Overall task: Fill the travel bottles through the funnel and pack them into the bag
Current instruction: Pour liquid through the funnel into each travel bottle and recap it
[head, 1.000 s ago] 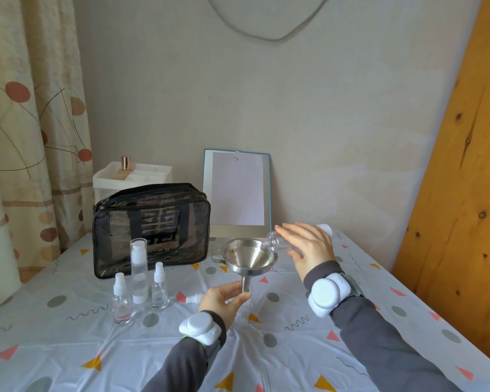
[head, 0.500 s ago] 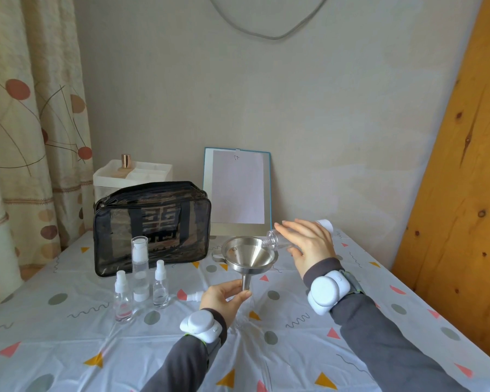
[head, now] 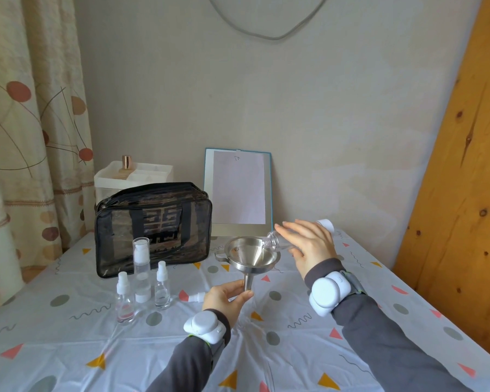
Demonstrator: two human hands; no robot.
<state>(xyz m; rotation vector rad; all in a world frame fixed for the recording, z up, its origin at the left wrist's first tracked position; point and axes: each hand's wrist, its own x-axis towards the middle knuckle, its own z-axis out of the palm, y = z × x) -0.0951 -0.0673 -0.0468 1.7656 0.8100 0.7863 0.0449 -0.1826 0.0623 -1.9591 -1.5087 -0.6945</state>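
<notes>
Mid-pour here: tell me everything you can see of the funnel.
The funnel is shiny, steel-looking metal: a wide cone bowl, a narrow spout below and a small loop handle on its left rim. It is held upright above the table. The left hand pinches the spout; what lies under it is hidden. The right hand tips a clear bottle with its mouth over the right rim.

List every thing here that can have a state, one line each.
Funnel: upright, pinched at its spout by the left hand.
Clear bottle: uncapped, tipped into the funnel, held by the right hand.
Three travel bottles: upright, capped.
Bag: upright, appears closed.
Spray cap: lying loose on the tablecloth.
</notes>
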